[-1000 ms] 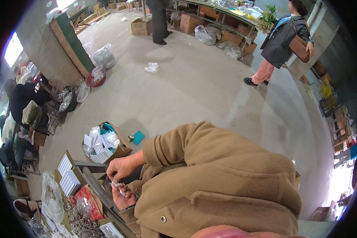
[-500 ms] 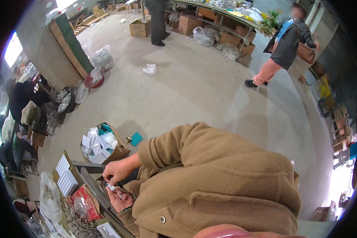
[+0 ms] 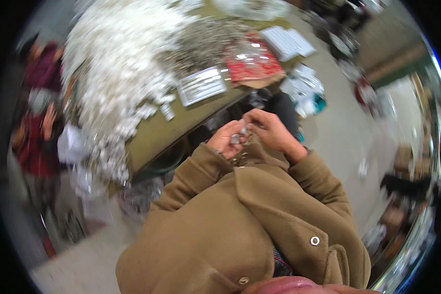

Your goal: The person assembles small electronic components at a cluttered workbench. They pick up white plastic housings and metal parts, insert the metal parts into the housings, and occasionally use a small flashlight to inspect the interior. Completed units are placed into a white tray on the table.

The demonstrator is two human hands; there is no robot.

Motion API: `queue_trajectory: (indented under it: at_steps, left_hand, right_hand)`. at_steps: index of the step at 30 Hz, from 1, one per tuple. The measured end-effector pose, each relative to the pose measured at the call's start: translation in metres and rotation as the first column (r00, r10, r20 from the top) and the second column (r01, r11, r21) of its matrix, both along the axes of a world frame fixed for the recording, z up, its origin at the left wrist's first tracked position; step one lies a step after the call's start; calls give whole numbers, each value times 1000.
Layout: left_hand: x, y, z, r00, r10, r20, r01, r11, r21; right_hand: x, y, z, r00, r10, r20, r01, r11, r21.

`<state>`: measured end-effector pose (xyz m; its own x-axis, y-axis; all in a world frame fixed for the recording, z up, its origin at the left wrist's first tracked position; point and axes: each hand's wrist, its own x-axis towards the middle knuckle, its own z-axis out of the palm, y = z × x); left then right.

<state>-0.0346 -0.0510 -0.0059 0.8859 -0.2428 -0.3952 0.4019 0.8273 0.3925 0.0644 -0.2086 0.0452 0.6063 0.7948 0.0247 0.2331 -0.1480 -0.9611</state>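
My left hand (image 3: 224, 140) is at the table edge in front of my coat, its fingers curled around small pale pieces (image 3: 236, 139), too blurred to name. Against it, my right hand (image 3: 269, 128) is closed in a pinch; what lies between its fingertips is hidden. Small dark metallic bits (image 3: 240, 159) show below the left hand, near my coat. Just beyond the hands on the table lies a white tray (image 3: 202, 87) with rows of slots. Beside that, a red patterned package (image 3: 254, 62) has clear plastic on top.
A large heap of small white pieces (image 3: 117, 63) covers the table's left, with a greyish metallic pile (image 3: 198, 46) beside it. White ridged trays (image 3: 285, 43) lie at the far corner. A box of trays and plastic (image 3: 303, 90) stands right of the table. Someone in dark red (image 3: 36, 142) is at left.
My view has swung left, bringing the table and its white heap to the middle. Both hands stay together at the small pieces. The box now appears to the right of them.
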Motion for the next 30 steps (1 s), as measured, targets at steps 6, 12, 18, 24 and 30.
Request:
queue_trajectory:
  at_steps: [6, 12, 18, 24, 30]
  left_hand:
    - [-41, 18, 22, 955, 294, -36, -273, 923, 273]
    - [-90, 53, 78, 746, 634, 203, -666, 699, 262]
    - [-166, 153, 154, 229, 623, 748, -941, -56, 335]
    - [-199, 245, 149, 603, 673, 428, -286, -319, 904]
    - [-174, 168, 113, 546, 482, 685, -536, -428, 728]
  right_hand:
    - [-8, 51, 7, 958, 284, 50, -283, 959, -30]
    - [-15, 92, -2, 958, 252, -135, -222, 954, 203]
    - [-20, 104, -19, 937, 325, -125, -307, 941, 145]
    - [-5, 110, -19, 916, 398, -50, -395, 917, 64]
    - [17, 135, -15, 955, 288, -69, -283, 956, 74]
